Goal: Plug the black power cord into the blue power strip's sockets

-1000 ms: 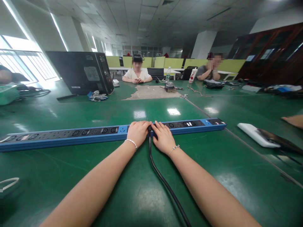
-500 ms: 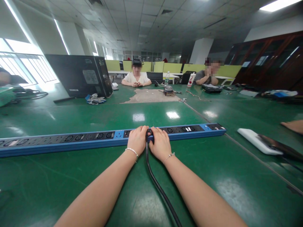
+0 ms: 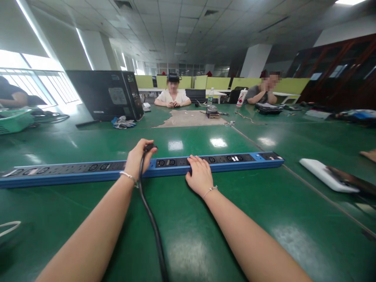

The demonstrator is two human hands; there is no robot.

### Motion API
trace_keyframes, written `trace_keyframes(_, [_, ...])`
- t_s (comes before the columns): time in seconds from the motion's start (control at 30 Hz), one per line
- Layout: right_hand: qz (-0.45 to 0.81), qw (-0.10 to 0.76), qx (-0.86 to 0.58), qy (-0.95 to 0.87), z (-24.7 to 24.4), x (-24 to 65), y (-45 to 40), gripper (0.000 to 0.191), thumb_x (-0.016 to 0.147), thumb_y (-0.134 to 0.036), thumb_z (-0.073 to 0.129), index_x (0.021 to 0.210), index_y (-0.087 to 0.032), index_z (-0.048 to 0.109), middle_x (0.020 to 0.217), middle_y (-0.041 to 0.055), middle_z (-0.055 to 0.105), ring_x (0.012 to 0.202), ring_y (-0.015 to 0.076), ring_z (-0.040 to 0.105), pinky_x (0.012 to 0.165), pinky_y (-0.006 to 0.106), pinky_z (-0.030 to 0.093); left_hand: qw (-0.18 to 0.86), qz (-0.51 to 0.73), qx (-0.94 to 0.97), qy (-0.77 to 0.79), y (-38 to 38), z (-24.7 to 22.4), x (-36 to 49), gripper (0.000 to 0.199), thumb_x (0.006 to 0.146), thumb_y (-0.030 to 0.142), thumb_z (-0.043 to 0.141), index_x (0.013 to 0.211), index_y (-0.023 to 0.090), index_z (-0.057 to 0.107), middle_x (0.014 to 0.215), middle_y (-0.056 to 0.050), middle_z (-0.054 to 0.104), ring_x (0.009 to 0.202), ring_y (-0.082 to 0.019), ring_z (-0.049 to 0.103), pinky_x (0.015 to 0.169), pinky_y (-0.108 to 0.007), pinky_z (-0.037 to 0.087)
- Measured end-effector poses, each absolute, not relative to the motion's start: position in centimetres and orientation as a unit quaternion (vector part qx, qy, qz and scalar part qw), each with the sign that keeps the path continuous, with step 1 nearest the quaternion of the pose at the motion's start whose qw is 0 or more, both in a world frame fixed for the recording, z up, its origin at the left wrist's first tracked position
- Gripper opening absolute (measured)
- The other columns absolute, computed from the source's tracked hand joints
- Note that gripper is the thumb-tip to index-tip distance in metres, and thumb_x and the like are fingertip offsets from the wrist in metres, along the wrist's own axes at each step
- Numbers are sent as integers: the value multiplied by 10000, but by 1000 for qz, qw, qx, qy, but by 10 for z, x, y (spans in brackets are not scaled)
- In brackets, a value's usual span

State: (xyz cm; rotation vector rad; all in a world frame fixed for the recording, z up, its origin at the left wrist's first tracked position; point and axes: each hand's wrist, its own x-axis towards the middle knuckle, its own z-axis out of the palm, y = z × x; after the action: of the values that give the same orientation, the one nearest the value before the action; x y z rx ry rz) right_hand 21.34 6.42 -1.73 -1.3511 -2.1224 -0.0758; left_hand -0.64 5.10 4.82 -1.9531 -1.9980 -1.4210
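A long blue power strip (image 3: 170,170) with black sockets lies across the green table. My left hand (image 3: 138,158) is closed around the black plug (image 3: 150,147) of a power cord (image 3: 151,219), raised above the strip and out of its sockets. The cord hangs from the plug past my wrist and runs toward me. Over the strip's middle, my right hand (image 3: 201,174) lies with its fingers across the top and its thumb by the front side, gripping it. The sockets under these fingers are hidden.
At right lies a white flat device (image 3: 320,174) with a dark object on it. A black computer case (image 3: 102,94) and work gloves (image 3: 123,122) stand far left, beyond a green basket (image 3: 14,121). Two people sit across the table; others show at the edges.
My left hand has moved left and up with the plug, away from the sockets by my right hand. The cord has shifted left with it. My right hand stays on the strip.
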Motion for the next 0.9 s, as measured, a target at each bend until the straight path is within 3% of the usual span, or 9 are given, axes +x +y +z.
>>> trace_keyframes(0.1, [-24, 308, -512, -801, -17, 213, 65, 497, 746, -190, 492, 1241, -151, 519, 1346, 66, 505, 1272, 212, 389, 1095, 404, 214, -21, -412, -648, -640, 41, 35, -38, 276, 742, 346, 608, 986, 216, 601, 824, -28, 678, 765, -190, 642, 693, -299, 493])
trace_keyframes(0.33, [-27, 312, -511, -801, -17, 214, 65, 494, 747, -187, 487, 1238, -153, 525, 1343, 60, 509, 1268, 212, 394, 1090, 406, 230, -26, -372, -645, -667, 36, 14, -43, 321, 782, 382, 550, 1059, 219, 546, 872, -45, 685, 789, -188, 651, 723, -316, 500])
trace_keyframes(0.63, [-29, 305, -511, -803, -16, 214, 65, 488, 751, -182, 491, 1237, -152, 528, 1348, 67, 504, 1269, 218, 397, 1084, 414, 245, 73, -278, -703, -651, 34, 13, -33, 301, 830, 383, 481, 1067, 225, 580, 986, -66, 694, 904, -223, 646, 787, -335, 482])
trace_keyframes(0.9, [-34, 289, -516, -806, -13, 214, 63, 486, 762, -190, 483, 1243, -139, 523, 1356, 74, 495, 1274, 222, 397, 1090, 414, 234, 161, -279, -716, -619, 31, 8, -34, 291, 841, 420, 470, 1016, 236, 613, 975, -52, 704, 902, -211, 645, 853, -351, 437])
